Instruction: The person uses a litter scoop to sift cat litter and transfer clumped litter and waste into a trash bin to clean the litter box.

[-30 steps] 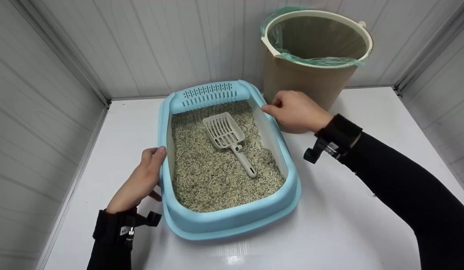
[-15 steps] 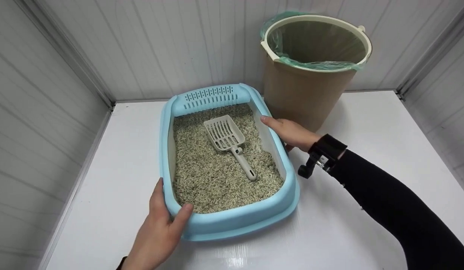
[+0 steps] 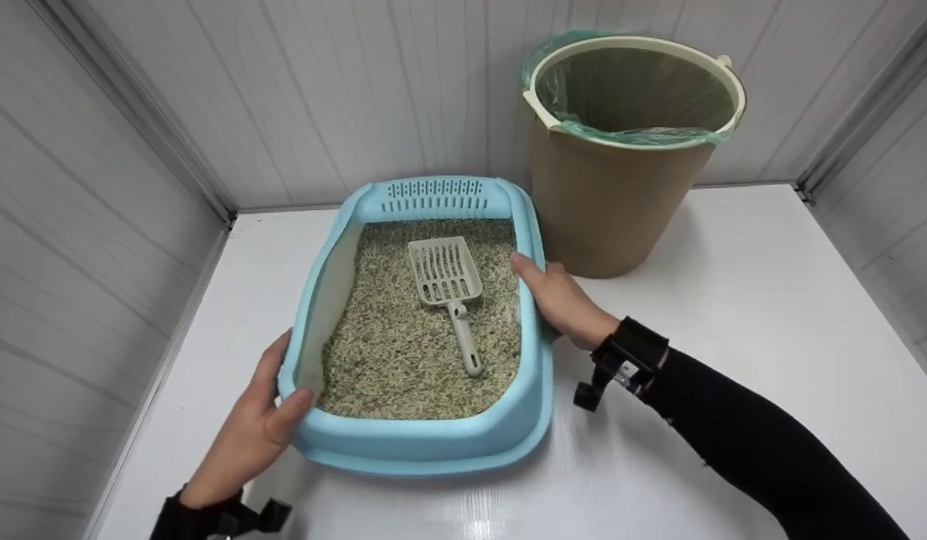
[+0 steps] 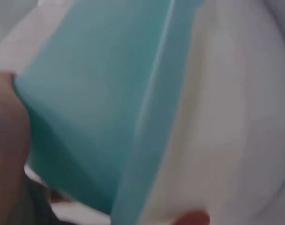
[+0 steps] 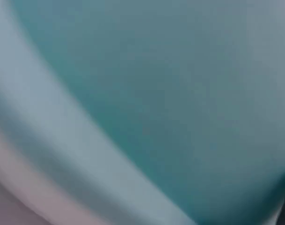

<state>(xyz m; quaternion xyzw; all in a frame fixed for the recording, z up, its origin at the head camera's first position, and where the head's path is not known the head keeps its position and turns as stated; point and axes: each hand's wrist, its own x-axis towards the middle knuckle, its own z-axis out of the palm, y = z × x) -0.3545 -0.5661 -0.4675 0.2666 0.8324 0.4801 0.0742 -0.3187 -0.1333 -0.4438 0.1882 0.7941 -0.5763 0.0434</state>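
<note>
A light blue litter box (image 3: pixel 426 444) stands on the white table, filled with beige-grey granular litter (image 3: pixel 396 360). On the litter lies a grey slotted scoop (image 3: pixel 463 330), its handle toward the front. My left hand (image 3: pixel 242 431) grips the box at the near left corner, thumb over the rim and fingers along the outer wall. On the right side, my right hand (image 3: pixel 568 304) holds the rim with the thumb on top; its other fingers are mostly hidden outside the wall. Both wrist views are blurred and filled mainly by the blue box wall (image 4: pixel 100 93).
A brown bin (image 3: pixel 606 210) with a cream rim and green plastic liner (image 3: pixel 643 136) stands behind the box to the right, close to its far right corner. Grey panel walls (image 3: pixel 373 97) enclose the white table (image 3: pixel 703 450) at the back and sides.
The box has turned clockwise, its front end swinging left, and now sits squarer to the back wall. My left hand has shifted to the near corner; the right has slid nearer along the rim.
</note>
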